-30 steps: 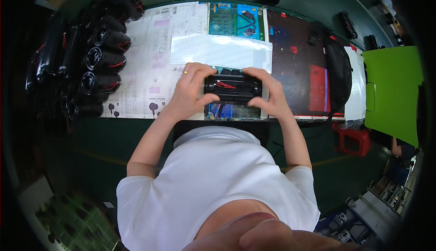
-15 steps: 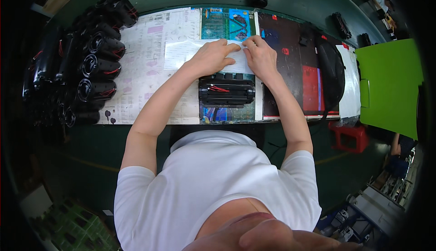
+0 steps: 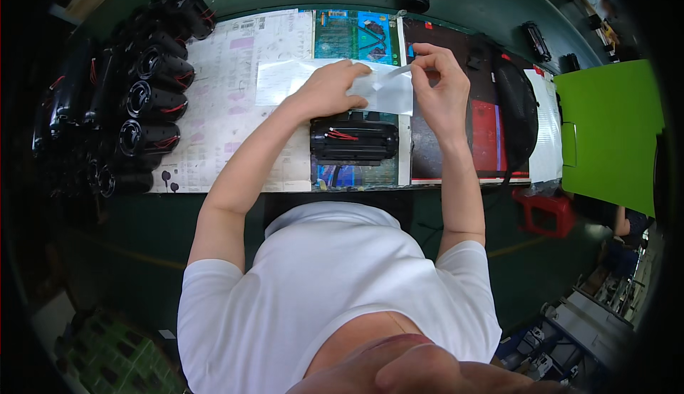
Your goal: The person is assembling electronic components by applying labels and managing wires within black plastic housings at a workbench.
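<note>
White sheet [image 3: 395,97] under the left hand [image 3: 329,89], pale strip [image 3: 398,72] in the right hand [image 3: 442,86]

From my distant post I see the worktop [image 3: 221,120], with the sheet lying across its middle, just to the far side of a black case [image 3: 363,151]. To do this well, I judge, the left hand should press the sheet flat near the strip so nothing drags or creases; its thumb and forefinger stand wide apart on it. The right hand, by the sheet's right end, has thumb and finger narrowed, seemingly pinching the strip. I would want a low, slow, even pull that keeps the strip from curling.

As for looks, the sheet is long, glossy and whitish, greyer toward the right. The case is a dark cylinder on its side, red wires [image 3: 343,135] on top. The strip is narrow and straight, slanting far and right; whether its left end touches the sheet, I cannot tell.
</note>
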`<state>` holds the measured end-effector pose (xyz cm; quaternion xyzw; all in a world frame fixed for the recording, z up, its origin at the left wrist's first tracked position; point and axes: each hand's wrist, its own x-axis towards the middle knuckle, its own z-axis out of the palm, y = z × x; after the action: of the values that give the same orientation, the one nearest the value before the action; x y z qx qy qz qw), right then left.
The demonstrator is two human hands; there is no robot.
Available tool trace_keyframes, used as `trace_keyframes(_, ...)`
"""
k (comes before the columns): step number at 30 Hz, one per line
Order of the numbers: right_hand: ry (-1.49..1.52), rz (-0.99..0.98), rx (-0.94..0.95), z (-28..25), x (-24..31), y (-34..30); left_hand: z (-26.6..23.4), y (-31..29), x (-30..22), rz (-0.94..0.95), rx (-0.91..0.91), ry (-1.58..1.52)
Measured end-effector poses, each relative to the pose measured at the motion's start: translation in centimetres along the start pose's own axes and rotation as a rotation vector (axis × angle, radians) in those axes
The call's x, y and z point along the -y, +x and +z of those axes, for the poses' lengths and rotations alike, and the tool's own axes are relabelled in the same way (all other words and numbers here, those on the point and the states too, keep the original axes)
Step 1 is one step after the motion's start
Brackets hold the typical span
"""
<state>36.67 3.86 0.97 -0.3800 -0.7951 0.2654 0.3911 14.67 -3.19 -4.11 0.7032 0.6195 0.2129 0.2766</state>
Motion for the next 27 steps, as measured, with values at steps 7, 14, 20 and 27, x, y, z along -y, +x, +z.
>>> trace_keyframes(7, 0.362, 0.139, -0.095, 2.1, 0.2, -1.9, 0.5, -3.6, 2.1, -0.182, -0.144, -0.739)
trace_keyframes(14, 0.586, 0.243, 0.012, 3.1, 1.5, -3.5, 1.4, -5.1, 2.3, -0.148, -0.336, -0.984)
trace_keyframes(20, 0.648, 0.391, 0.026, 3.2, -0.2, -6.3, 1.0, -7.4, 0.9, -0.169, -0.401, -0.6)
trace_keyframes(27, 0.464, 0.29, 0.033, 2.5, 0.2, -11.2, 0.9, -11.8, -2.9, 0.016, -0.569, -0.085)
